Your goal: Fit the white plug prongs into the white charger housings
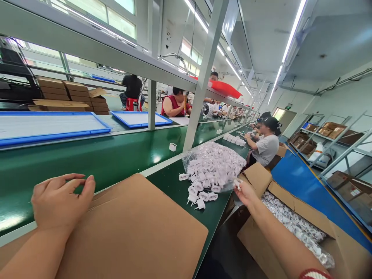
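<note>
My left hand (59, 203) hovers over the left edge of a flat brown cardboard sheet (136, 228); its fingers are loosely curled, a gap shows between thumb and forefinger, and nothing is in it. On the right, my right hand (245, 192) pinches a small white plastic plug piece (238, 183), partly covered by the fingers. Just left of that hand lies a clear plastic bag (232, 157) full of white two-pin plug pieces (207, 174). Several loose pieces (200, 203) have spilled from its mouth onto the green bench.
An open carton (316, 217) with bagged white parts stands at lower right. A green conveyor belt (130, 155) runs behind the cardboard, carrying a white adapter housing (172, 147). A metal post (200, 89) rises beside the bag. Blue trays (52, 126) lie beyond. Co-workers sit farther along the line.
</note>
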The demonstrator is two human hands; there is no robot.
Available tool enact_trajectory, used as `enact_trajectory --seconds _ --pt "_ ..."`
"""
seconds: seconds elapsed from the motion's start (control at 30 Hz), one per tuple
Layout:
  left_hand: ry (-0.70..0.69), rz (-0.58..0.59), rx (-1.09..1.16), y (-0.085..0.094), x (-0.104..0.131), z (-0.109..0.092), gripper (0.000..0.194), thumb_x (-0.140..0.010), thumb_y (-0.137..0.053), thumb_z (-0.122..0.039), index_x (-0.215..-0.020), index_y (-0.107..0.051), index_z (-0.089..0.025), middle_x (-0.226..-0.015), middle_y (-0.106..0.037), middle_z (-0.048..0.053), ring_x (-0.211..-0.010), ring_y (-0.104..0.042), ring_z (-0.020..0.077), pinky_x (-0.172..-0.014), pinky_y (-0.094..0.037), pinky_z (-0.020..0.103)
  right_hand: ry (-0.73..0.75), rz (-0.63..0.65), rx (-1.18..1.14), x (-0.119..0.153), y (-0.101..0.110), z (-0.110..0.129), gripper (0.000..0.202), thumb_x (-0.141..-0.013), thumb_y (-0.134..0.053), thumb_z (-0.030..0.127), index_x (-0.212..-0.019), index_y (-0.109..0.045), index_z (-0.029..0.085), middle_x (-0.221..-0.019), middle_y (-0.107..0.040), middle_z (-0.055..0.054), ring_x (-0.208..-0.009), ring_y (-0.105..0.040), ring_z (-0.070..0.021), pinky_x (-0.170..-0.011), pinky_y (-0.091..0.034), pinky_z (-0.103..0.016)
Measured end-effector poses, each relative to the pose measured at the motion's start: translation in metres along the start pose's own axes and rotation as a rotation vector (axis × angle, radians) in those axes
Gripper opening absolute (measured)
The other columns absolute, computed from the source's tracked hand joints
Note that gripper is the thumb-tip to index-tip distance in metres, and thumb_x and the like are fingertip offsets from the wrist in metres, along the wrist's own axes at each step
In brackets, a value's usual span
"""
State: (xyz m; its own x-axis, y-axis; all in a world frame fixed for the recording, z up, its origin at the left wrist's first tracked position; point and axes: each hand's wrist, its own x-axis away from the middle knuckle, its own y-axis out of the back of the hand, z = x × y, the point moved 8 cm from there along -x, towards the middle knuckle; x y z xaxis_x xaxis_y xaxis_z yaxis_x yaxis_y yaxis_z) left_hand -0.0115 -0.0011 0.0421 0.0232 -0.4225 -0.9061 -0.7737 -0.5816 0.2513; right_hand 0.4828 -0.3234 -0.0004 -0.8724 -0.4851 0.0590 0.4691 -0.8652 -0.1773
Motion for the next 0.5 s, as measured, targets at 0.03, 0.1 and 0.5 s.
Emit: enact_trajectory --seconds 0.03,0.1,0.5 --pt "0.024 0.013 0.001 0.0 0.0 0.001 0.031 -0.084 -0.052 -0.043 -0.059 -0.051 -0.024 -0.072 -0.064 0.006 -0.077 -0.059 0.0278 -0.083 -0.046 0.049 -0.024 0.001 0.008 0.003 0.001 -0.008 0.016 -0.06 -0.064 0.006 -0.068 -0.059 0.018 -0.062 -0.056 0.001 -0.048 -0.048 -0.0087 -0.039 -0.042 -0.016" --pt "0.057 0.039 0.002 -0.001 0.001 0.002 0.034 -0.085 -0.049 -0.046 -0.059 -0.049 -0.024 -0.073 -0.063 0.007 -0.079 -0.059 0.0289 -0.085 -0.046 0.051 -0.056 0.015 0.011 0.003 -0.002 -0.013 0.016 -0.059 -0.063 0.004 -0.066 -0.057 0.018 -0.061 -0.056 0.0 -0.047 -0.047 -0.0086 -0.038 -0.041 -0.017" --pt "0.089 0.085 -0.008 -0.006 0.001 0.004 0.036 -0.084 -0.049 -0.052 -0.06 -0.052 -0.025 -0.075 -0.065 0.007 -0.084 -0.062 0.0306 -0.092 -0.046 0.056 0.142 -0.101 0.197 0.004 0.026 0.026 0.025 -0.058 -0.067 0.019 -0.083 -0.069 0.016 -0.072 -0.06 -0.002 -0.06 -0.05 -0.0133 -0.054 -0.045 -0.025"
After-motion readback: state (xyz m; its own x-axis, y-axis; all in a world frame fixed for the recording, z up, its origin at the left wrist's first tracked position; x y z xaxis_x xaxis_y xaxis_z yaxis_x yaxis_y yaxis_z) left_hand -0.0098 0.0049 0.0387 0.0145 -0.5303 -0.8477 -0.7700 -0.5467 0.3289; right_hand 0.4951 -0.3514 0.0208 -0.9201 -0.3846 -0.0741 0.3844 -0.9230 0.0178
